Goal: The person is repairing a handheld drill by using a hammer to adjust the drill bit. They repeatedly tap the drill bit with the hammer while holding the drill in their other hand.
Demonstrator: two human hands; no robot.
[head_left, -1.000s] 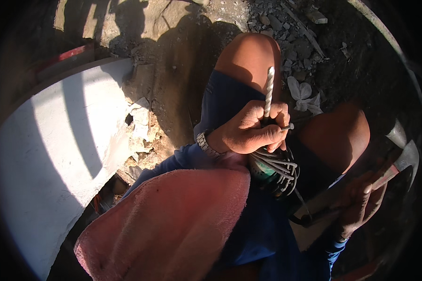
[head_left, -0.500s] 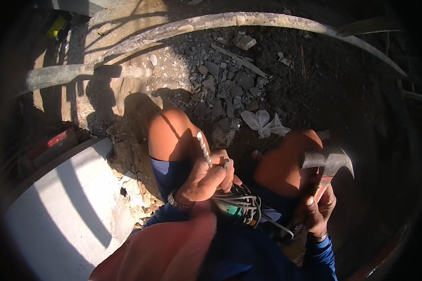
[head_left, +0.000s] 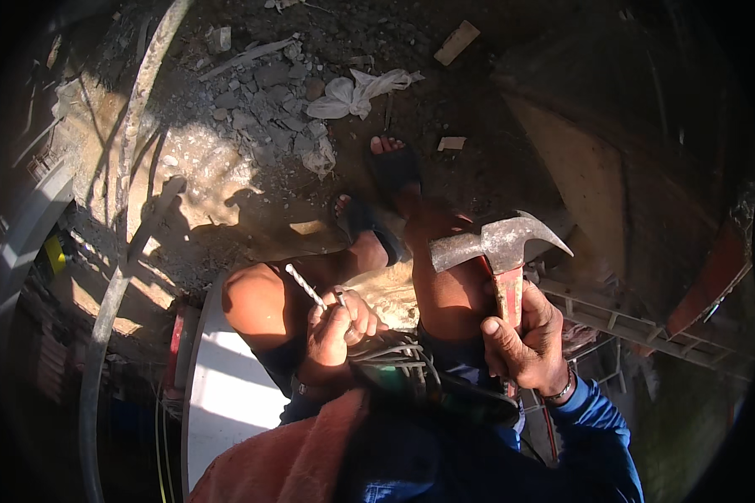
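Observation:
My right hand (head_left: 524, 339) is wrapped round the red handle of a claw hammer (head_left: 502, 245), its steel head raised in front of my right knee. Closed fingers of my left hand (head_left: 337, 331) hold a spiral drill bit (head_left: 304, 283), which points up and to the left. A short dark rod end (head_left: 340, 296) also sticks out of that fist; its kind is unclear. In my lap, below the left hand, lies a green tool (head_left: 386, 377) with grey cable (head_left: 411, 352) bundled round it, mostly hidden.
Broken rubble (head_left: 264, 105) and a white plastic bag (head_left: 352, 94) lie on the ground ahead. A long pole (head_left: 130, 159) crosses the left side. Beside my left leg is a white panel (head_left: 226, 402). A ladder-like metal frame (head_left: 621, 323) lies at right.
My view has swung to the right, so the rubble and bag now appear further left and my sandalled feet show. Both hands keep their hold; the hammer appears larger and nearer the middle.

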